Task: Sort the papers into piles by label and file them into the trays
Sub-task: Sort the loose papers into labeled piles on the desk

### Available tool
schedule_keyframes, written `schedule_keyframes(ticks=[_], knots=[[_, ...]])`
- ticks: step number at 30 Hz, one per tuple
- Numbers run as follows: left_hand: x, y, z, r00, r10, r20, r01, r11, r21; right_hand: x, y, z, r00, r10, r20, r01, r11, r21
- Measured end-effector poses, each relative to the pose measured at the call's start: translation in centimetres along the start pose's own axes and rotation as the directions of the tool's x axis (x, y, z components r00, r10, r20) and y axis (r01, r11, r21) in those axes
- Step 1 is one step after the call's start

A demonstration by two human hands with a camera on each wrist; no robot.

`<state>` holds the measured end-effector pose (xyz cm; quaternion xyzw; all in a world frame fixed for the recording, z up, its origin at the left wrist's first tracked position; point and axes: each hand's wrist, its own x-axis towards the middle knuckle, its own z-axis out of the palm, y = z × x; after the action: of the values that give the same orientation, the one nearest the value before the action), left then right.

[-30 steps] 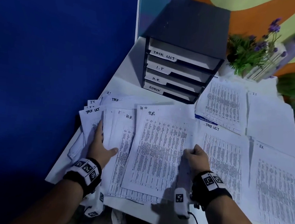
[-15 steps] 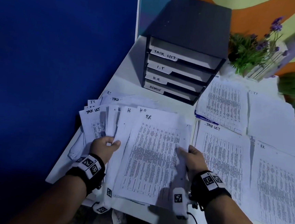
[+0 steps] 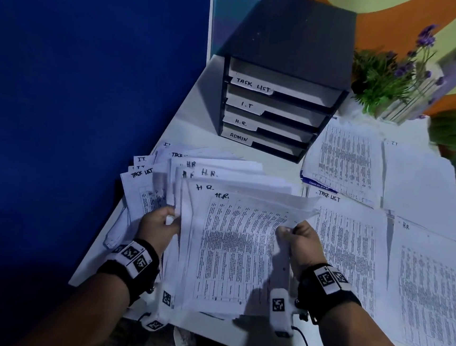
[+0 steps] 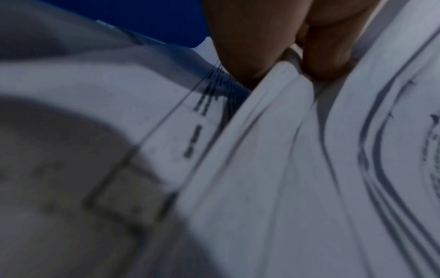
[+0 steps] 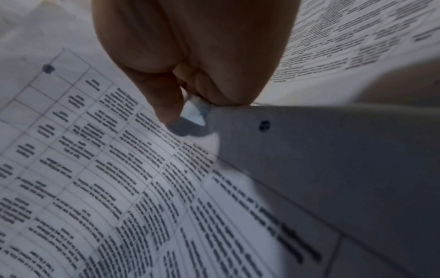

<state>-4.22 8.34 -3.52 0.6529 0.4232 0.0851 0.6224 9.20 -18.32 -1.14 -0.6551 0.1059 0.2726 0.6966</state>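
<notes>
Left hand point(image 3: 158, 226) grip pinches H.R. papers point(image 3: 231, 250) left edge; right hand point(image 3: 299, 241) grip pinches right edge; trays point(image 3: 276, 108) beyond both grips.

An office desk: a labelled filing tray unit point(image 3: 280, 94) among printed papers point(image 3: 347, 155).

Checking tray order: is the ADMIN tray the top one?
No, the ADMIN tray is the bottom one; the TASK LIST tray sits on top.
</notes>
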Motion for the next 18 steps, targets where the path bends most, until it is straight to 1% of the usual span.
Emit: schedule_keyframes(ticks=[2, 4, 7, 10, 15, 18], knots=[[-0.3, 0.7, 0.3, 0.998, 0.052, 0.032, -0.051, 0.998, -0.035, 0.1, -0.1, 0.4, 1.000, -0.027, 0.006, 0.026, 1.000, 0.012], [-0.7, 1.4, 0.5, 0.995, 0.096, 0.021, -0.094, 0.992, -0.080, 0.1, -0.3, 0.6, 0.999, -0.050, 0.000, 0.050, 0.999, 0.019], [-0.7, 1.6, 0.2, 0.995, 0.096, -0.002, -0.096, 0.989, -0.108, 0.3, 0.0, 0.1, 0.997, -0.079, -0.019, 0.078, 0.996, -0.038], [-0.7, 1.5, -0.1, 0.995, 0.092, -0.024, -0.095, 0.984, -0.153, 0.4, 0.2, -0.2, 0.999, -0.050, 0.020, 0.050, 0.999, -0.015], [-0.7, 1.9, 0.1, 0.992, 0.124, -0.007, -0.124, 0.977, -0.174, -0.2, -0.3, 0.6, 0.997, -0.016, 0.072, 0.009, 0.996, 0.094], [-1.0, 2.2, 0.5, 0.991, 0.133, 0.001, -0.130, 0.974, -0.185, -0.3, -0.6, 0.9, 0.997, 0.005, 0.082, -0.015, 0.992, 0.128]])
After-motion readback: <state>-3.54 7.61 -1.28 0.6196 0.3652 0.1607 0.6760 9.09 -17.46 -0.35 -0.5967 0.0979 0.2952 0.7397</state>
